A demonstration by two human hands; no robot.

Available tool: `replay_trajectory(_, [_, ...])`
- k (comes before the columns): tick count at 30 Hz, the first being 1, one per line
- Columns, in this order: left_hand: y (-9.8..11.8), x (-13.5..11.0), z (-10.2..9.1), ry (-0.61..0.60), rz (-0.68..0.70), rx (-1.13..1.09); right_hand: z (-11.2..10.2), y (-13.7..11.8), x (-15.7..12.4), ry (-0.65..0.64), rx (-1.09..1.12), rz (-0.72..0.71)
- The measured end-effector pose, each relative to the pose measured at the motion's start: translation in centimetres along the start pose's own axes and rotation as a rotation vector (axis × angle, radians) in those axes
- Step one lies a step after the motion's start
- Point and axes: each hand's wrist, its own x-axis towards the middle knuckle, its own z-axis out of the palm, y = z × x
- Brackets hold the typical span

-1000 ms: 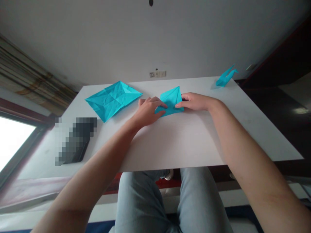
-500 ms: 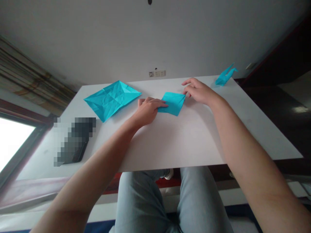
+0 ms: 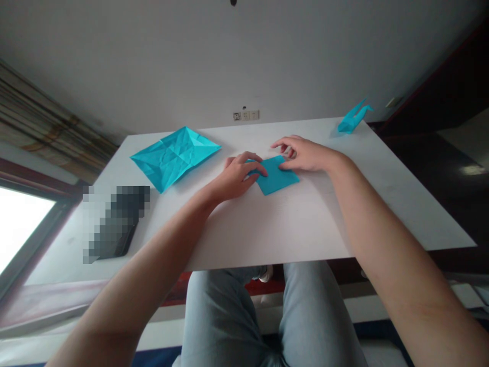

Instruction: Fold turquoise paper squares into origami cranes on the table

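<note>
A folded square of blue origami paper (image 3: 275,179) lies on the white table in front of me, one corner pointing towards me. My left hand (image 3: 241,176) rests over its left corner, fingers spread and fingertips touching the paper. At the upper right edge is my right hand (image 3: 300,153), its thumb against the paper. The other fingers of that hand are loosely bent above the far edge, apart from the thumb. Whether any paper layer sits under the right thumb is hidden.
A larger creased blue sheet (image 3: 175,155) lies at the left of the white table (image 3: 275,229). A folded blue paper crane (image 3: 350,122) stands at the far right corner. A dark, pixelated object (image 3: 120,224) lies at the near left. Wall sockets (image 3: 246,115) are behind the table.
The folded paper has turned and shifted slightly towards me. My right hand has moved left, its thumb now on the paper. My left fingers have spread more.
</note>
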Motion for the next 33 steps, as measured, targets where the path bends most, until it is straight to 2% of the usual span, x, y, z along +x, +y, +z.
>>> replay_trajectory(4, [0.4, -0.2, 0.0, 0.067, -0.117, 0.111, 0.1, -0.1, 0.1, -0.033, -0.04, -0.034])
replay_trajectory(10, [0.6, -0.1, -0.1, 0.026, -0.08, 0.062, 0.4, -0.3, -0.1, -0.091, -0.04, 0.04])
replay_trajectory(16, [0.5, 0.0, -0.5, -0.021, -0.088, 0.05, 0.6, -0.2, 0.5, -0.062, 0.169, -0.029])
replay_trajectory(20, [0.7, -0.1, -0.5, -0.046, -0.076, 0.063, 0.7, -0.3, 0.6, -0.136, 0.334, -0.049])
replay_trajectory(23, [0.7, -0.1, -0.4, -0.04, -0.066, 0.056, 0.7, -0.5, 0.4, -0.171, 0.379, -0.065])
replay_trajectory(33, [0.5, -0.2, 0.3, -0.019, -0.113, 0.042, 1.4, -0.5, 0.3, -0.196, 0.084, -0.137])
